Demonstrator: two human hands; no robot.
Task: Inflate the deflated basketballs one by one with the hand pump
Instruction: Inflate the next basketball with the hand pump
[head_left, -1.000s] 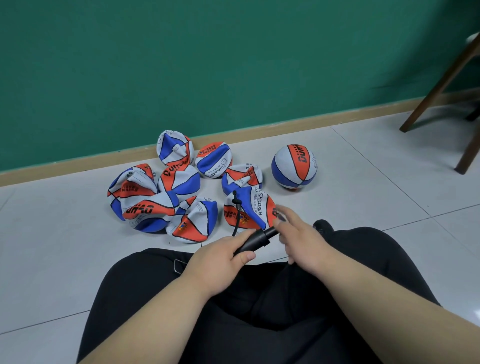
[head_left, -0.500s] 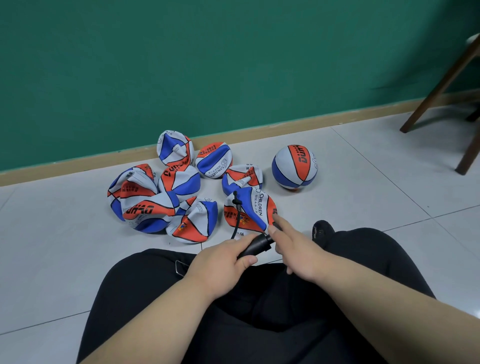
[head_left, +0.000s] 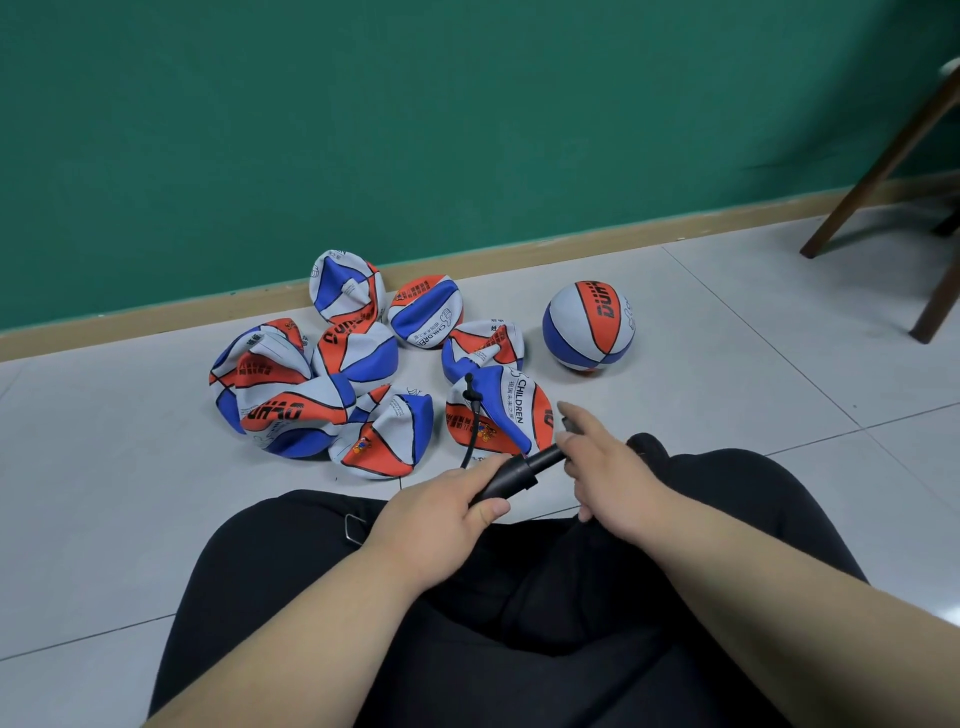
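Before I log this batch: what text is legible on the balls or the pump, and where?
"CHILDREN": nearest deflated basketball, beside the hand pump.
"DUHAO", upside down: front-left deflated basketball.
"DUHA", rest curving out of sight: inflated basketball.
Small Chinese print on several balls: too small to read.
Hand pump: no text visible.

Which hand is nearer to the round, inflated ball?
Right. The right hand, on the pump handle, is below-left of the inflated ball; the left hand grips the pump barrel farther left.
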